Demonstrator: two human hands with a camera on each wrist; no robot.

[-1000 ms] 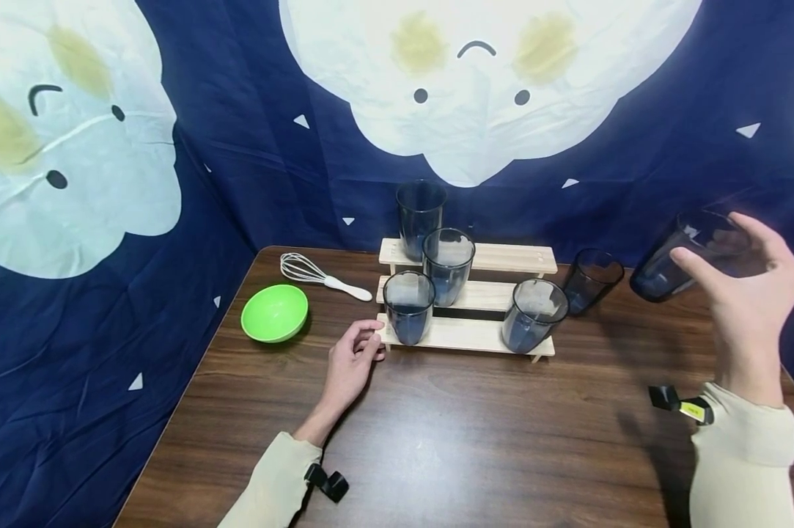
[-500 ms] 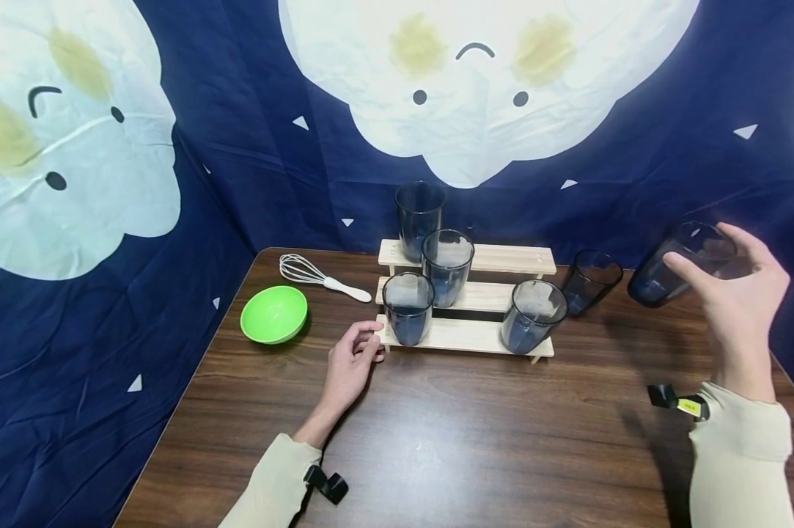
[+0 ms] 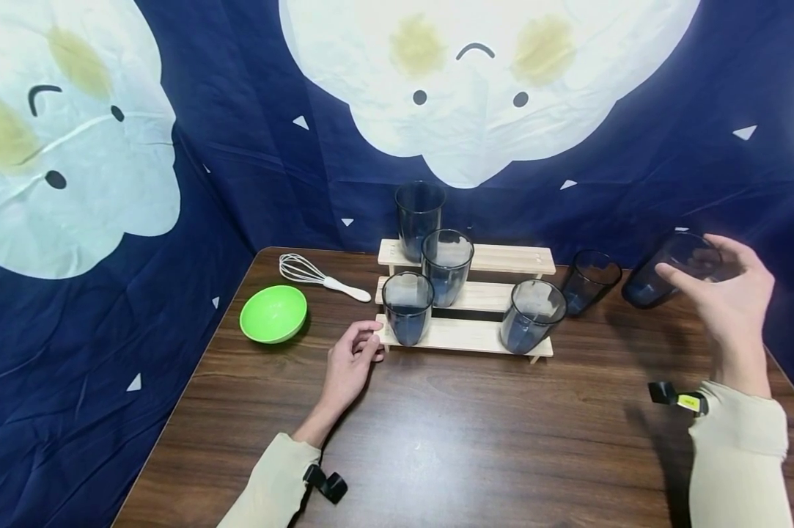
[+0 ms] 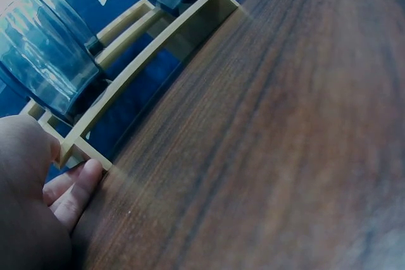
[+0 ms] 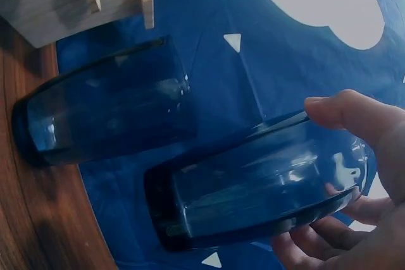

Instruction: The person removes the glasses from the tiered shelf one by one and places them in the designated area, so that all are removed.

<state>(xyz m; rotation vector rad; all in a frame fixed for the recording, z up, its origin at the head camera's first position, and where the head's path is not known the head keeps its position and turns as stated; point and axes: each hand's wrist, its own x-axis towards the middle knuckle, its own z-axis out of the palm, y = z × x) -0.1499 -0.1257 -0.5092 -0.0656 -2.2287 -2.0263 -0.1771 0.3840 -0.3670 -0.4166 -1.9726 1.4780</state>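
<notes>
A three-step wooden rack (image 3: 465, 334) stands on the table. My left hand (image 3: 350, 364) grips the left end of its lowest step, with thumb and fingers about the corner in the left wrist view. Dark tinted glasses stand on the rack: one on the top step (image 3: 420, 220), one on the middle step (image 3: 448, 268), and two on the lowest, at left (image 3: 407, 308) and right (image 3: 534, 315). My right hand (image 3: 740, 301) holds another glass (image 5: 253, 188) near its rim, right of the rack. Whether that glass's base touches the table cannot be told.
Between the rack and the held glass stands one more tinted glass (image 3: 591, 282). A green bowl (image 3: 274, 314) and a white whisk (image 3: 324, 279) lie left of the rack. Blue cloth (image 3: 344, 183) hangs behind the wooden table (image 3: 476, 440).
My right hand has moved left and downward with the glass, bringing it nearer the standing glass and lower. My left hand has stayed at the rack's end.
</notes>
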